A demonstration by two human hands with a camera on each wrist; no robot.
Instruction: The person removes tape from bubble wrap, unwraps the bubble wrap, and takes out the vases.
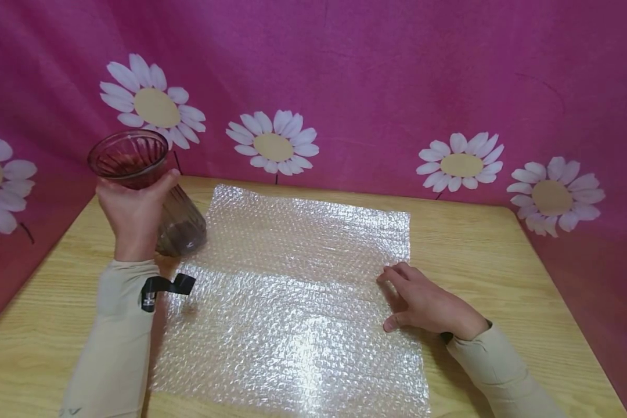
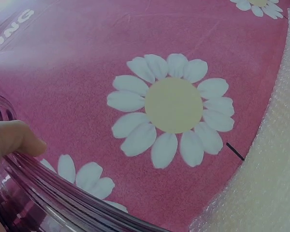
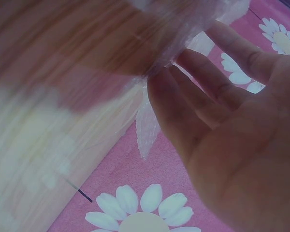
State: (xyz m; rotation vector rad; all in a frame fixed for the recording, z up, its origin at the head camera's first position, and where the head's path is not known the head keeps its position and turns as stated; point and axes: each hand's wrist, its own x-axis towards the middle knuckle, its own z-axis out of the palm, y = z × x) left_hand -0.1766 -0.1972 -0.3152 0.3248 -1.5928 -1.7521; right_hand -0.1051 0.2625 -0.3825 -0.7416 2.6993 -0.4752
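Observation:
A ribbed, tinted glass vase (image 1: pixel 180 223) leans at the left, its wide rim toward the upper left and its base over the left edge of the bubble wrap. My left hand (image 1: pixel 136 212) grips it below the rim; whether the base touches the table cannot be told. In the left wrist view only part of the vase (image 2: pixel 63 193) and the left thumb show. The clear bubble wrap (image 1: pixel 292 244) lies flat across the middle, with a fold or overlap line. My right hand (image 1: pixel 428 302) rests at its right edge, fingers loosely bent; in the right wrist view, fingertips touch the wrap (image 3: pixel 145 121).
The wooden table (image 1: pixel 480 255) runs beyond the wrap on both sides. A pink cloth (image 1: pixel 366 75) with white daisies rises behind the table and along its left and right sides. A black strap (image 1: pixel 159 285) hangs loose from the left wrist.

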